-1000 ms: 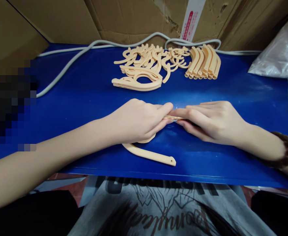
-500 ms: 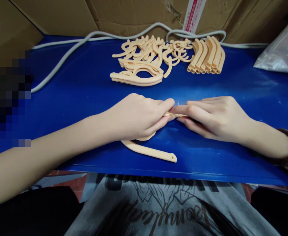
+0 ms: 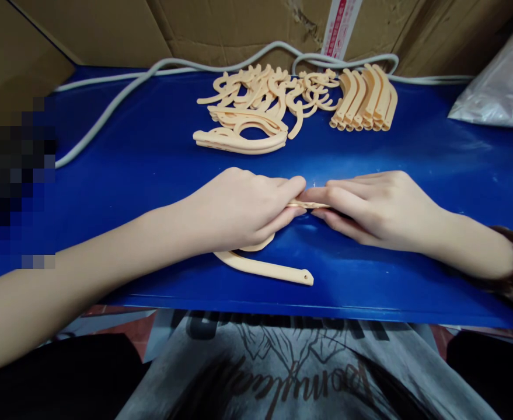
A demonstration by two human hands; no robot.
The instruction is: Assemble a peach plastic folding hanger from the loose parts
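Observation:
My left hand is closed, thumb and fingers pinching a thin beige plastic hanger part at chest height over the blue table. From the other side my right hand grips the same part, its thumb below and fingers on top. Most of the part is covered by my fingers. Under my left hand a rounded beige piece shows in part. A curved hanger arm with a small hole at its end extends to the right below that hand; its other end is hidden.
Behind my hands lie a heap of hook-shaped pieces, stacked hangers and a row of curved arms on the blue table. A white cable runs along the cardboard. A clear plastic bag sits far right.
The view has shifted slightly. Both hands keep almost the same pose on the hanger part, and the pieces on the table stay put.

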